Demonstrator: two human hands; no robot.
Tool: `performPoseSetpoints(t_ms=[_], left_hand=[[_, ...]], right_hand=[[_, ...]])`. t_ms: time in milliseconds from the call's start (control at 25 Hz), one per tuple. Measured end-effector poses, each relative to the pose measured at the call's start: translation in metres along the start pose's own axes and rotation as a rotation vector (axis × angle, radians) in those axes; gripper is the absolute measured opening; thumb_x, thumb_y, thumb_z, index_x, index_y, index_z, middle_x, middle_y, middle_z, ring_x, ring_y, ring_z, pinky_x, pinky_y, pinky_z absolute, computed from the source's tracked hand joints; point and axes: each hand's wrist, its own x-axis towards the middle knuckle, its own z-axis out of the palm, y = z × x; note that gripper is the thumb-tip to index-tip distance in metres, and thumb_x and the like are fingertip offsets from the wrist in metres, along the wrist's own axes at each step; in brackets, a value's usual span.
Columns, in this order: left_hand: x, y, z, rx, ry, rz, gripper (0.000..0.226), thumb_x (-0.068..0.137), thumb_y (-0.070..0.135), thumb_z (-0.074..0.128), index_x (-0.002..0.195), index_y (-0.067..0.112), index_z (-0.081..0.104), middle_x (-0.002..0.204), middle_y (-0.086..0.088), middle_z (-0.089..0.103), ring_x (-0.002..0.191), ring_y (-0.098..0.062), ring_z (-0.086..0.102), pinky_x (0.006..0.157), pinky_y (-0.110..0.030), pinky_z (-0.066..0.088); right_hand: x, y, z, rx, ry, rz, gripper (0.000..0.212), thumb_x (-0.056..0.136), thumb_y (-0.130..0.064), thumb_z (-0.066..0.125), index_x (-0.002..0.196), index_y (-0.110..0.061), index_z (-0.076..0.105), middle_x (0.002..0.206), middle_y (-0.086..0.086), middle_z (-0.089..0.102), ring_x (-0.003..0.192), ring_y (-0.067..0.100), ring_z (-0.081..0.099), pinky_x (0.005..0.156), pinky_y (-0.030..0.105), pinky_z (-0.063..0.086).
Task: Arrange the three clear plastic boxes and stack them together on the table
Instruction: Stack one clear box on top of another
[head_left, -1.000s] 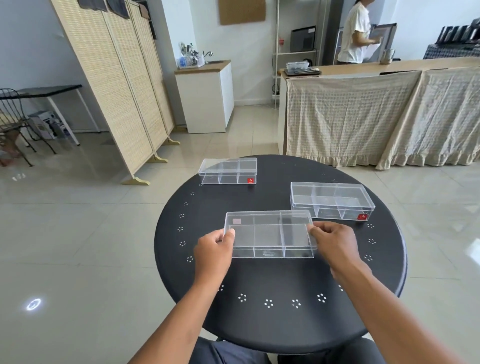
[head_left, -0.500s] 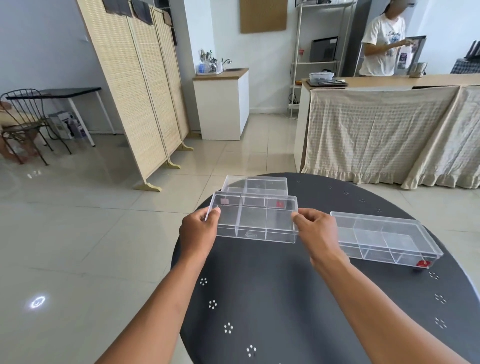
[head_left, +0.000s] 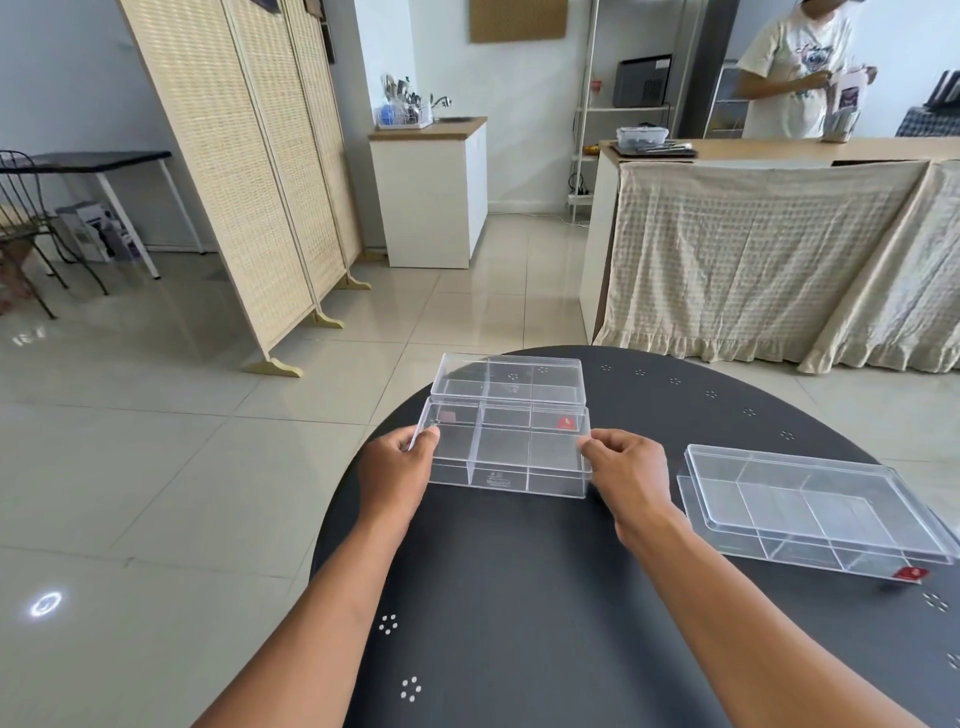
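Observation:
I hold one clear plastic box (head_left: 506, 452) with inner dividers by its two short ends, my left hand (head_left: 397, 473) on the left end and my right hand (head_left: 626, 475) on the right end. It hovers just in front of and partly over a second clear box (head_left: 511, 376) that rests at the far left edge of the round black table (head_left: 519, 597). A third clear box (head_left: 810, 506) with a red sticker lies on the table to the right, apart from both hands.
The table's left edge drops to a tiled floor. A woven folding screen (head_left: 249, 171) stands far left, a white cabinet (head_left: 431, 197) behind, and a cloth-draped counter (head_left: 769, 254) far right with a person (head_left: 800, 73) behind it.
Both hands lifted the near box off the table and carried it away from me and leftward, up to the far box. The camera view shifted left and closer.

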Motion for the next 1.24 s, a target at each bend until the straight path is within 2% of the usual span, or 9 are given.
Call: performPoseSetpoints(t_ms=[120, 240, 400, 800, 920, 1000, 1080, 1200, 1240], left_hand=[[0.002, -0.003, 0.002, 0.000, -0.006, 0.002, 0.019, 0.095, 0.033, 0.063, 0.093, 0.021, 0.078, 0.078, 0.006, 0.066, 0.080, -0.017, 0.062, 0.069, -0.026, 0.046], [0.000, -0.005, 0.003, -0.006, 0.019, 0.003, 0.024, 0.096, 0.034, 0.063, 0.102, 0.018, 0.080, 0.076, 0.013, 0.068, 0.075, -0.008, 0.063, 0.069, -0.021, 0.047], [-0.002, -0.007, 0.004, -0.019, 0.019, 0.020, 0.025, 0.097, 0.035, 0.062, 0.101, 0.018, 0.080, 0.078, 0.001, 0.073, 0.080, -0.021, 0.067, 0.076, -0.030, 0.052], [0.001, -0.004, 0.005, -0.015, 0.006, -0.018, 0.033, 0.096, 0.043, 0.060, 0.112, 0.021, 0.079, 0.099, 0.004, 0.079, 0.096, -0.018, 0.072, 0.089, -0.036, 0.056], [0.005, -0.010, 0.006, 0.003, -0.015, -0.008, 0.035, 0.096, 0.046, 0.060, 0.107, 0.019, 0.079, 0.093, 0.006, 0.076, 0.091, -0.018, 0.070, 0.084, -0.034, 0.055], [0.005, -0.012, 0.003, -0.003, -0.068, -0.001, 0.053, 0.092, 0.059, 0.055, 0.087, 0.009, 0.072, 0.075, 0.005, 0.063, 0.073, -0.017, 0.059, 0.071, -0.034, 0.046], [0.001, -0.009, -0.003, -0.035, -0.060, -0.017, 0.070, 0.087, 0.069, 0.051, 0.084, 0.000, 0.060, 0.074, 0.001, 0.053, 0.072, -0.018, 0.050, 0.067, -0.035, 0.037], [-0.023, 0.006, -0.019, 0.003, 0.166, -0.014, 0.041, 0.096, 0.043, 0.059, 0.113, 0.008, 0.070, 0.106, 0.002, 0.070, 0.097, -0.020, 0.066, 0.074, -0.025, 0.041], [-0.037, 0.013, -0.023, 0.019, 0.234, 0.021, 0.030, 0.097, 0.034, 0.060, 0.111, 0.009, 0.070, 0.107, -0.001, 0.072, 0.097, -0.022, 0.068, 0.069, -0.020, 0.041]], right_hand=[[0.003, 0.006, 0.001, 0.007, -0.001, -0.009, 0.019, 0.087, -0.026, 0.068, 0.083, -0.015, 0.082, 0.078, 0.020, 0.076, 0.067, 0.018, 0.057, 0.072, 0.041, 0.058], [0.003, 0.007, 0.001, -0.004, 0.007, -0.026, 0.018, 0.089, -0.028, 0.069, 0.083, -0.018, 0.082, 0.088, 0.016, 0.080, 0.069, 0.017, 0.061, 0.082, 0.047, 0.062], [0.002, 0.007, -0.001, 0.019, -0.011, -0.016, 0.018, 0.092, -0.029, 0.070, 0.085, -0.017, 0.082, 0.065, 0.003, 0.067, 0.064, 0.017, 0.053, 0.069, 0.037, 0.053], [0.009, 0.008, 0.001, 0.003, -0.019, -0.008, 0.019, 0.092, -0.034, 0.071, 0.094, -0.018, 0.082, 0.073, -0.003, 0.074, 0.064, 0.016, 0.058, 0.070, 0.035, 0.053], [0.010, 0.008, 0.001, -0.002, -0.017, -0.003, 0.024, 0.091, -0.038, 0.071, 0.096, -0.017, 0.081, 0.076, -0.004, 0.075, 0.067, 0.017, 0.060, 0.074, 0.036, 0.056], [0.006, 0.009, 0.000, 0.018, -0.013, -0.009, 0.037, 0.088, -0.047, 0.070, 0.096, -0.012, 0.078, 0.071, -0.006, 0.068, 0.067, 0.018, 0.057, 0.074, 0.037, 0.054], [-0.003, 0.008, -0.007, 0.037, -0.012, -0.011, 0.046, 0.085, -0.055, 0.068, 0.102, -0.013, 0.077, 0.075, -0.006, 0.069, 0.073, 0.019, 0.062, 0.082, 0.040, 0.057], [-0.029, 0.002, -0.029, 0.062, -0.030, -0.053, 0.045, 0.086, -0.052, 0.069, 0.114, -0.018, 0.077, 0.095, -0.005, 0.078, 0.096, 0.018, 0.074, 0.097, 0.047, 0.060], [-0.040, -0.001, -0.039, 0.078, -0.036, -0.077, 0.043, 0.088, -0.049, 0.069, 0.117, -0.019, 0.076, 0.099, -0.005, 0.078, 0.098, 0.018, 0.074, 0.098, 0.048, 0.060]])
